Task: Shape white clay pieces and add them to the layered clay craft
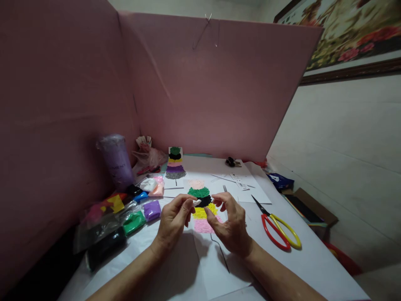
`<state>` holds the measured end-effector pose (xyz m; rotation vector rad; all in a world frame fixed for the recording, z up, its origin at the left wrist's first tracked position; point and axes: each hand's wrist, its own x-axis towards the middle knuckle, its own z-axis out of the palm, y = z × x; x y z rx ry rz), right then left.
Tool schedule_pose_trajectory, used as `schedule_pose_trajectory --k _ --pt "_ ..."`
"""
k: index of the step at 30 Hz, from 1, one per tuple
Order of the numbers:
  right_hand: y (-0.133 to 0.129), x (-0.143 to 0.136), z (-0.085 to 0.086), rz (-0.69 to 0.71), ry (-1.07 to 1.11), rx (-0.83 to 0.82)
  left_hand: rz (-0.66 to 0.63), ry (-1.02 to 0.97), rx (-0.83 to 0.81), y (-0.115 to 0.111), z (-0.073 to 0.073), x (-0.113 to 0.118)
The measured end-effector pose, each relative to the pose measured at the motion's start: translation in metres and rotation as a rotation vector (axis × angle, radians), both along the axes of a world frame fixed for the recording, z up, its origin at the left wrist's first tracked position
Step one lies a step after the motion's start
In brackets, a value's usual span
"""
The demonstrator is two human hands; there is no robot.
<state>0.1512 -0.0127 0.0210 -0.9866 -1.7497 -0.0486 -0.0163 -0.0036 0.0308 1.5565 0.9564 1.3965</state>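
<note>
Between thumb and fingers, my left hand (177,215) pinches a small lump of white clay (197,202). Opposite it, my right hand (230,221) is raised with thumb and fingers apart; a tiny white bit may be at its index fingertip, but I cannot make it out. Beneath both hands lies a sheet of paper (216,271) bearing a layered clay picture (203,213) in pale pink, green, black, yellow and pink bands, with a thin dark line running down from it. A finished-looking striped picture (175,169) rests farther back.
Bags of coloured clay (134,221) and a purple tumbler (115,161) stand at left. Scissors (277,228) with red and yellow handles lie at right. A fork (224,189), thin sticks and keys (233,162) are behind. Pink panels (213,92) enclose the back and left.
</note>
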Motion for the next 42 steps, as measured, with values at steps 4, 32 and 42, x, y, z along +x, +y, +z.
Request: schedule_pose_trajectory --k 4,32,42 --pt "-0.001 0.0 0.0 -0.012 -0.027 0.022 -0.016 0.085 0.167 -0.003 0.001 -0.001" --pt "0.002 -0.003 0.002 0.324 0.443 -0.37 -0.042 -0.045 -0.118 0.005 -0.003 0.005" --pt "0.007 -0.007 0.012 0.828 1.341 -0.991 -0.02 0.019 -0.138 0.009 -0.004 0.003"
